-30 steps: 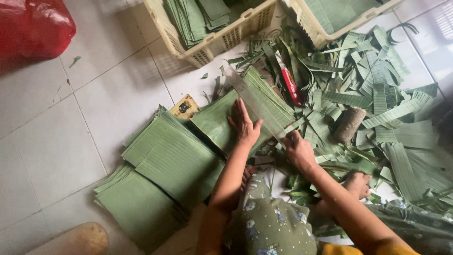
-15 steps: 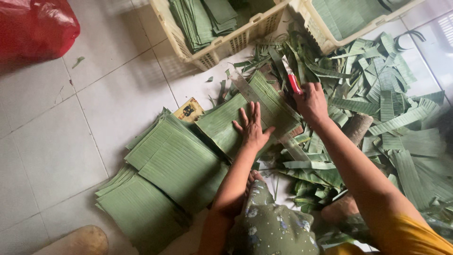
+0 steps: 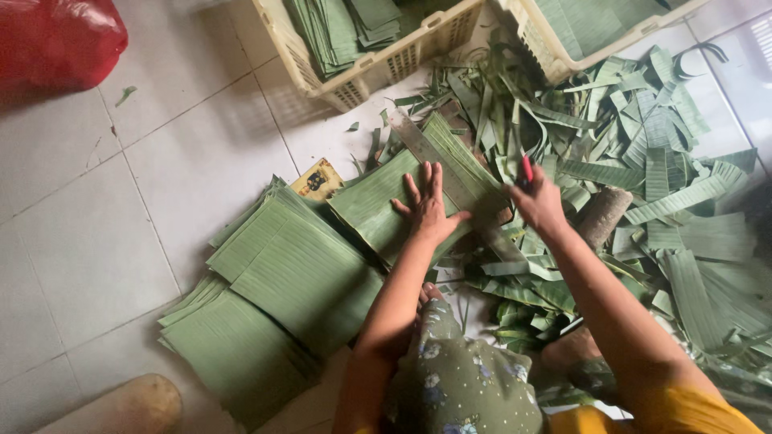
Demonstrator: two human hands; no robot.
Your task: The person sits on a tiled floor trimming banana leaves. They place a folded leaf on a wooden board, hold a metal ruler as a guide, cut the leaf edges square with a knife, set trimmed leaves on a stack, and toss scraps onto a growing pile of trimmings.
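My left hand (image 3: 429, 205) lies flat, fingers spread, on a stack of cut green banana-leaf sheets (image 3: 378, 205) with a metal ruler (image 3: 434, 161) laid across it. My right hand (image 3: 537, 202) is closed around a red-handled cutter (image 3: 527, 167) at the right edge of that stack. Bigger piles of finished leaf rectangles (image 3: 281, 281) lie on the tiled floor to the left of my left hand.
Two cream plastic baskets (image 3: 378, 68) (image 3: 563, 56) holding leaf sheets stand at the top. Loose leaf strips and trimmings (image 3: 667, 177) cover the floor at right, with a wooden log (image 3: 601, 215) among them. A red bag (image 3: 56, 40) sits top left. A small yellow box (image 3: 319, 180) lies by the piles.
My right hand reached up to the red-handled cutter among the trimmings, took it, and brought it down to the stack's edge. My left hand stayed pressed on the sheets.
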